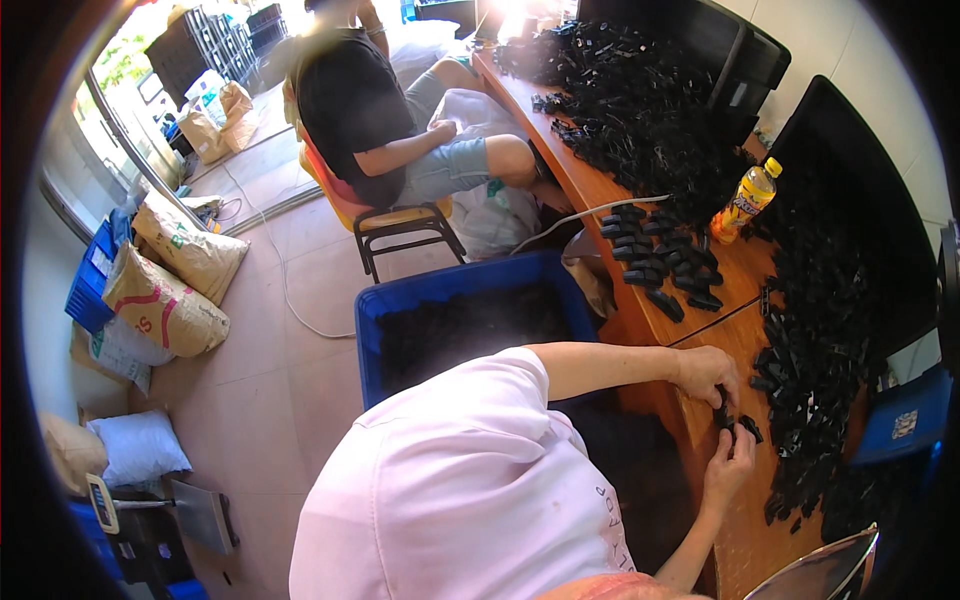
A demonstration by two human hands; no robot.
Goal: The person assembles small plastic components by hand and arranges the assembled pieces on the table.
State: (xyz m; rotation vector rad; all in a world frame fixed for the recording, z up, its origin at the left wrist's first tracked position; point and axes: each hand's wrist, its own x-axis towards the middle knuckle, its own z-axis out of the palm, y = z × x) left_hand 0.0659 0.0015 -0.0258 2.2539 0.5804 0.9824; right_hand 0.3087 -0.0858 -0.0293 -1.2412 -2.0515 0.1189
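Note:
My left hand (708, 374) reaches over the wooden bench with its fingers closed on a small black plastic piece (722, 408). Just below it, my right hand (730, 462) pinches another small black plastic piece (750, 430). The two hands almost meet, and fingers cover part of both pieces, so I cannot tell whether they are joined. Beside my hands, a long heap of loose black plastic parts (812, 400) runs along the bench. Farther up, several black pieces (660, 255) lie grouped in rows on the wood.
A yellow-labelled bottle (745, 203) stands by the heap. A blue crate (362, 335) of dark parts sits left of the bench (738, 335). Beyond it, a co-worker (355, 110) sits on a chair (345, 190). Sacks (165, 300) line the left wall; a white cable (290, 290) crosses the floor.

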